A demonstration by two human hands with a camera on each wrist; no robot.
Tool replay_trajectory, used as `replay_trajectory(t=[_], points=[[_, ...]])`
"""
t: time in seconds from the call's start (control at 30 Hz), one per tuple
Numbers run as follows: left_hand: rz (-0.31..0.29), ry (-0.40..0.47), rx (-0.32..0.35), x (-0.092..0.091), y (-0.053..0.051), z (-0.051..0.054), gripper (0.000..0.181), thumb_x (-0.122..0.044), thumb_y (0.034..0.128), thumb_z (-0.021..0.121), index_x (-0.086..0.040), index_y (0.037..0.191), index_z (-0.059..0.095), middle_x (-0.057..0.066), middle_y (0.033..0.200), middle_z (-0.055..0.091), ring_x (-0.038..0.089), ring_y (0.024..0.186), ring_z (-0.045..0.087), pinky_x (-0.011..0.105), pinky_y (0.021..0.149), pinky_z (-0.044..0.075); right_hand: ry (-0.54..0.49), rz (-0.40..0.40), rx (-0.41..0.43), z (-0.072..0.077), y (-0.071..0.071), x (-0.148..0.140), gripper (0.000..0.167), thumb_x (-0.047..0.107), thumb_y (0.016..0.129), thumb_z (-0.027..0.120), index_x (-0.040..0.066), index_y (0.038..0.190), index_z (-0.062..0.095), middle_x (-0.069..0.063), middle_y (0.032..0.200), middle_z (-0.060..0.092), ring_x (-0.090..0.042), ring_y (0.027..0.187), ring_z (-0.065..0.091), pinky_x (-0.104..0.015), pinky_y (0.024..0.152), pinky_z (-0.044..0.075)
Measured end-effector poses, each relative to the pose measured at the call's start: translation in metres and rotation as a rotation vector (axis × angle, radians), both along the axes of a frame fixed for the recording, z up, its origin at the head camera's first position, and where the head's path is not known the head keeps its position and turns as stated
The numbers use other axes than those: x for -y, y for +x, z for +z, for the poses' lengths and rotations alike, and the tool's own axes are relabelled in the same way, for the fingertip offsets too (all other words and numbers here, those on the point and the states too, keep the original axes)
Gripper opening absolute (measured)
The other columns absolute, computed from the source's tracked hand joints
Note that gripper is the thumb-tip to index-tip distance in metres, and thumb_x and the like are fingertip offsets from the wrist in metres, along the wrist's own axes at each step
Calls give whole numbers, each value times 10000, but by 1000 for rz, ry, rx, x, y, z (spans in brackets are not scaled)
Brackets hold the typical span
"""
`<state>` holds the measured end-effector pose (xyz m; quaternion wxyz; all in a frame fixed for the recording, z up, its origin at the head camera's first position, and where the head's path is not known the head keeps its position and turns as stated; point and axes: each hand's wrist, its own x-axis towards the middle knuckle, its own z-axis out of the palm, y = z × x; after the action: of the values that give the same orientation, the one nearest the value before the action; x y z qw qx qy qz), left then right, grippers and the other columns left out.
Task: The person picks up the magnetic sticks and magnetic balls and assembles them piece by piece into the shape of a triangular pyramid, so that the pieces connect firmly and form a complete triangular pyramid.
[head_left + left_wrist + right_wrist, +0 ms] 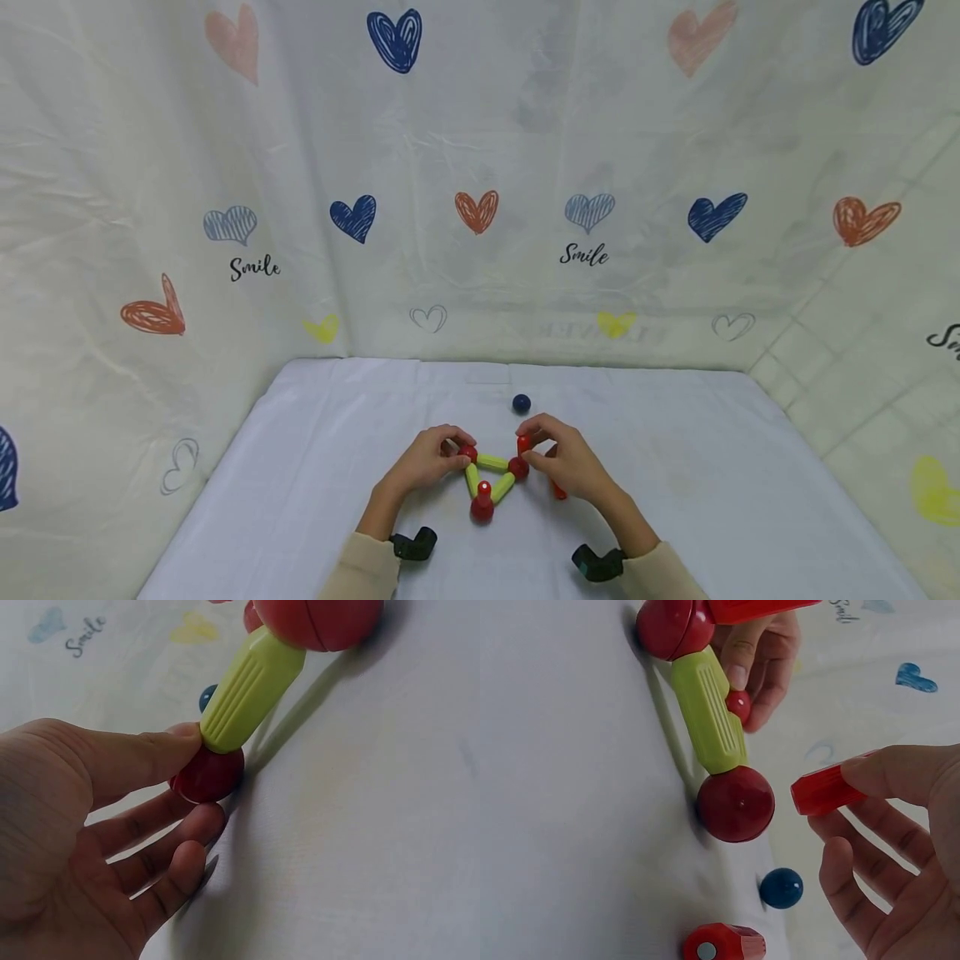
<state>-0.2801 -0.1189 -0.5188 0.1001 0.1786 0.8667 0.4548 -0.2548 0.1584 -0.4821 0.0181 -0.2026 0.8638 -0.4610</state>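
Observation:
Three yellow-green rods (492, 462) and three red balls (482, 509) form a triangle on the white table. A red rod (484, 490) stands upright on the ball nearest the person. The left hand (429, 457) holds the far-left ball (211, 775) between thumb and fingers. In the right hand (572, 463), thumb and fingers pinch another red rod (827, 789) above the right ball (736, 804); the right wrist view shows a gap between that rod's end and the ball.
A dark blue ball (521, 404) lies behind the triangle. Another red rod (724, 943) lies to the right, partly under the right hand in the head view. A white cloth with printed hearts hangs behind the table (360, 400).

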Motion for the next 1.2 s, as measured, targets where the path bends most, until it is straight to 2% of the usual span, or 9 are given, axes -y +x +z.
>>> replay_trajectory(t=[0.23,0.4,0.57,0.77,0.87,1.03,1.13,1.2], points=[[-4,6,-9,-1,-1,2,221,-185,949,734,-162,1169,726,-14,1123,714,145,929,606,297,804,499,-4,4,20,-2,0,3,280,81,921,737,182,1161,634,25,1053,698,-205,1028,658,-251,778,551],[25,3,-10,-2,-1,2,225,-196,944,742,-191,1168,738,-5,1112,688,156,950,611,324,821,509,34,5,56,-9,-4,4,272,100,927,739,164,1169,632,27,1052,688,-182,1017,647,-244,777,548],[74,-10,-46,-4,-2,0,239,-195,935,751,-195,1172,720,10,1019,644,167,907,595,316,792,508,50,6,53,-11,-6,4,281,115,921,753,138,1178,640,26,1050,692,-185,1006,653,-239,769,548],[117,-11,-47,-6,-2,-1,228,-208,925,763,-189,1145,706,-13,866,634,148,796,568,273,699,476,95,28,65,-9,-6,2,278,135,923,754,139,1180,650,30,1050,703,-179,1000,648,-232,774,539],[101,6,-33,-5,-1,-1,273,-200,918,769,-183,1182,705,-26,885,675,137,795,604,275,708,505,117,45,76,-9,-6,0,270,155,922,758,141,1172,657,32,1039,697,-175,995,635,-246,774,534],[44,27,12,-3,-2,-4,356,-148,921,744,-213,1265,680,-9,1051,742,138,899,673,321,799,572,128,61,79,-12,-6,-2,268,174,913,773,129,1155,668,32,1020,687,-174,974,623,-254,750,534],[0,22,34,0,-2,-4,417,-56,926,663,-223,1308,662,9,1152,736,156,946,659,312,796,567,129,59,82,-13,-6,-3,266,167,911,774,130,1154,672,35,1018,688,-172,970,625,-246,749,536],[-40,24,54,3,-2,-3,523,23,889,604,-209,1357,638,23,1229,718,172,967,647,303,760,554,128,59,91,-12,-5,-3,275,159,908,775,125,1162,674,29,1025,691,-180,975,632,-244,753,541]])
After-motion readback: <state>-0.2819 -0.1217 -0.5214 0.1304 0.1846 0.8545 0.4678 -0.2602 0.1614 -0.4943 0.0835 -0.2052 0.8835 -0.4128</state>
